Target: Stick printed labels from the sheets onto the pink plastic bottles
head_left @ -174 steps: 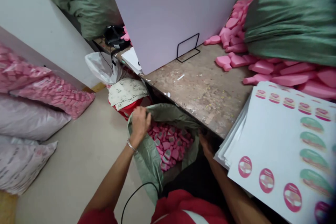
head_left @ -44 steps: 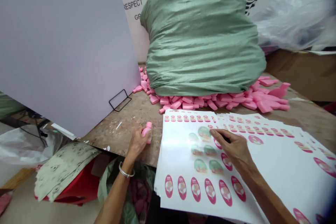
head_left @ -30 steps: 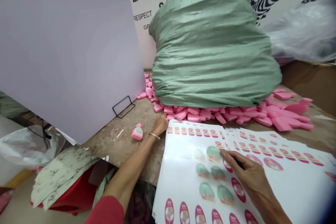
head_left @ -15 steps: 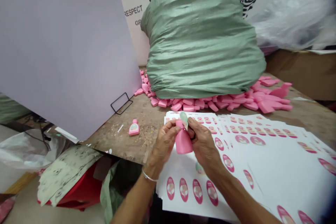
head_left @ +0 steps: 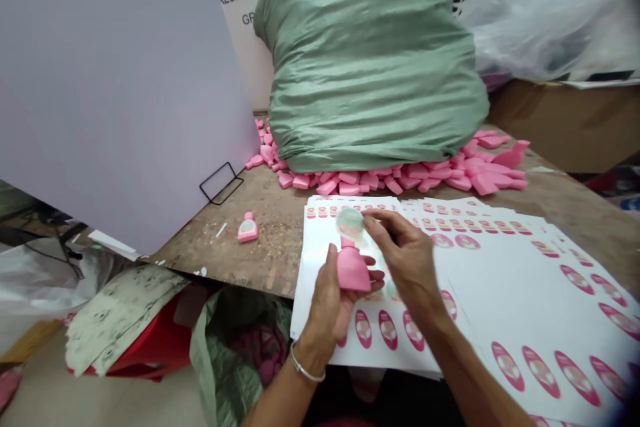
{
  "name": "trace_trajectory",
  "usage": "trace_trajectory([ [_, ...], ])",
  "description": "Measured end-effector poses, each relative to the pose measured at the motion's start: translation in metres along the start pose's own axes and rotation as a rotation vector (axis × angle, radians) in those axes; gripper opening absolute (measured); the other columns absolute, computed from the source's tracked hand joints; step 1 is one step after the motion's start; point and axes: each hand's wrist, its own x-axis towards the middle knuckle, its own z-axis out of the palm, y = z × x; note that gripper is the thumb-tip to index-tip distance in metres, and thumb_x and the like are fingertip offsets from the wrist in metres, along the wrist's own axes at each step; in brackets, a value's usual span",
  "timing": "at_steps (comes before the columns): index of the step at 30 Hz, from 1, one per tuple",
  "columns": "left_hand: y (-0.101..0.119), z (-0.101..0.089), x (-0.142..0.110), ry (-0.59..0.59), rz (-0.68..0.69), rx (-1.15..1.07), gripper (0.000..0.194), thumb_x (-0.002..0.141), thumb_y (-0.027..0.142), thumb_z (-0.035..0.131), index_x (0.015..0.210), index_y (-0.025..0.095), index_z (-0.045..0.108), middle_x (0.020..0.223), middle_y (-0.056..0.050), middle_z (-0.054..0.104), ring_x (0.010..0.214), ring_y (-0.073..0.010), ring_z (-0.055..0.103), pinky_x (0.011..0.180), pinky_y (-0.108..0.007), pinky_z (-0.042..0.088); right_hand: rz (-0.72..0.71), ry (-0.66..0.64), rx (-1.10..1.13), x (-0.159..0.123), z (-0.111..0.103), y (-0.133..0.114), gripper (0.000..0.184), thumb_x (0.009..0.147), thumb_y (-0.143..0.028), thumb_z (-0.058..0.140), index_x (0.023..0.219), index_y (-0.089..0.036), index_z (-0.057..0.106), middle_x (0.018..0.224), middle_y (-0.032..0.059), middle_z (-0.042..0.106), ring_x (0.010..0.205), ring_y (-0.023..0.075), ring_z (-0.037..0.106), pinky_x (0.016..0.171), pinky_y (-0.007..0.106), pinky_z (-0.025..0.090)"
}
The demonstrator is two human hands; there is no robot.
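Note:
A small pink bottle (head_left: 353, 271) rests upright in my left hand (head_left: 327, 303), held between the thumb and the fingers wrapped behind it. In a pinch, my right hand (head_left: 407, 253) holds the edge of a pale green oval sticker (head_left: 349, 223), which is lifted just above the bottle's neck. Beneath both hands lie white sticker sheets (head_left: 505, 273) printed with rows of pink ovals. To the left on the table lies another pink bottle (head_left: 247, 228) with a pale label on its front.
A big green sack (head_left: 370, 67) sits at the back on a heap of pink bottles (head_left: 480, 170). A pale panel (head_left: 125, 93) and a black wire stand (head_left: 221, 183) are at left. Below the table edge, an open green bag (head_left: 215, 347) holds pink pieces.
My right hand has drawn the sticker up and away from the bottle, turning its face toward me. My left hand now cradles the bottle from behind. The view has shifted slightly.

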Motion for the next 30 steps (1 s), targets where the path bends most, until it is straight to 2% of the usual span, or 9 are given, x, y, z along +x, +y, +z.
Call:
trace_trajectory([
  [4,0.012,-0.003,0.002,0.022,0.002,0.062,0.054,0.088,0.057,0.047,0.104,0.008,0.062,0.087,-0.014,0.069,0.064,-0.0243,0.070,0.060,-0.038,0.058,-0.087,-0.075,-0.289,-0.012,-0.040,0.009,0.021,0.079,-0.041,0.067,0.087,-0.023,0.073,0.082,0.0021,0.071,0.067,0.0150,0.060,0.062,0.027,0.049],
  [7,0.009,-0.002,0.000,0.023,0.022,0.117,0.056,0.088,0.059,0.046,0.105,0.009,0.064,0.088,-0.013,0.069,0.066,-0.0222,0.069,0.058,-0.036,0.059,-0.112,-0.131,-0.367,-0.021,-0.052,0.018,0.019,0.080,-0.041,0.065,0.087,-0.025,0.073,0.081,0.0019,0.072,0.065,0.0152,0.060,0.060,0.027,0.049],
  [12,0.004,0.004,-0.003,0.000,-0.004,0.174,0.059,0.088,0.061,0.043,0.103,0.009,0.066,0.088,-0.014,0.071,0.071,-0.0238,0.070,0.060,-0.035,0.060,-0.133,-0.188,-0.364,-0.025,-0.050,0.026,0.016,0.082,-0.038,0.064,0.085,-0.024,0.072,0.086,0.0025,0.073,0.074,0.0174,0.064,0.064,0.029,0.051],
  [18,0.006,0.005,-0.002,0.056,0.021,0.175,0.056,0.091,0.056,0.040,0.101,0.008,0.067,0.090,-0.013,0.072,0.074,-0.0236,0.072,0.067,-0.036,0.061,-0.183,-0.190,-0.360,-0.025,-0.043,0.021,0.014,0.081,-0.034,0.064,0.087,-0.024,0.072,0.085,0.0030,0.072,0.075,0.0177,0.064,0.068,0.031,0.052],
  [24,0.006,0.003,-0.001,0.003,0.019,0.156,0.060,0.090,0.060,0.039,0.104,0.009,0.067,0.085,-0.012,0.073,0.073,-0.0240,0.072,0.067,-0.037,0.061,-0.192,-0.179,-0.376,-0.025,-0.036,0.020,0.015,0.080,-0.035,0.064,0.086,-0.024,0.072,0.085,0.0037,0.073,0.074,0.0185,0.064,0.067,0.032,0.051],
  [30,0.007,0.002,-0.002,0.015,0.014,0.144,0.058,0.091,0.060,0.038,0.107,0.013,0.067,0.088,-0.010,0.073,0.075,-0.0227,0.071,0.068,-0.036,0.060,-0.214,-0.184,-0.385,-0.026,-0.034,0.024,0.016,0.082,-0.035,0.064,0.089,-0.024,0.073,0.083,0.0027,0.072,0.067,0.0155,0.060,0.063,0.030,0.049],
])
